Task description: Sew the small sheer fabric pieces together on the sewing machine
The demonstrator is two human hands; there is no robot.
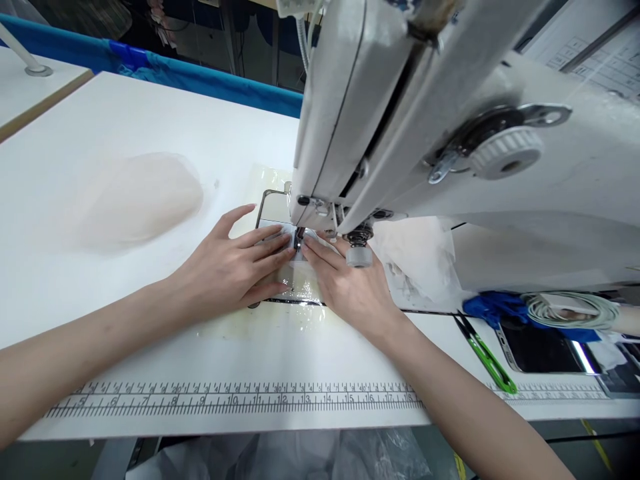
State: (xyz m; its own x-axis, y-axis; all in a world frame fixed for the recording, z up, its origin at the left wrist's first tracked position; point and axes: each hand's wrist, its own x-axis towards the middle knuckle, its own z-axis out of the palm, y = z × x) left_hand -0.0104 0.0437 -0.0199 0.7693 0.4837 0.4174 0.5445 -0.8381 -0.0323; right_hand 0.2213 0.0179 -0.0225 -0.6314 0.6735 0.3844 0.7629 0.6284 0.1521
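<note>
A white sewing machine (345, 113) leans over the table, its presser foot (299, 241) low between my two hands. My left hand (233, 270) lies palm down left of the foot, thumb apart and fingers stretched toward it. From the other side my right hand (355, 287) reaches in, fingers straight and flat, partly hidden behind the machine head. Beneath the fingertips around the foot is a small pale bluish-white piece (273, 228), which looks like thin cloth; most of it is covered by the hands. Shiny clear film (305, 317) covers the tabletop around the needle area.
A printed ruler strip (240, 399) runs along the table's front edge. On the right lie green thread snips (487, 360), a phone (543, 347), blue cloth (493, 307) and a pale green coil (570, 310). Thin white material (425, 257) sits under the machine arm.
</note>
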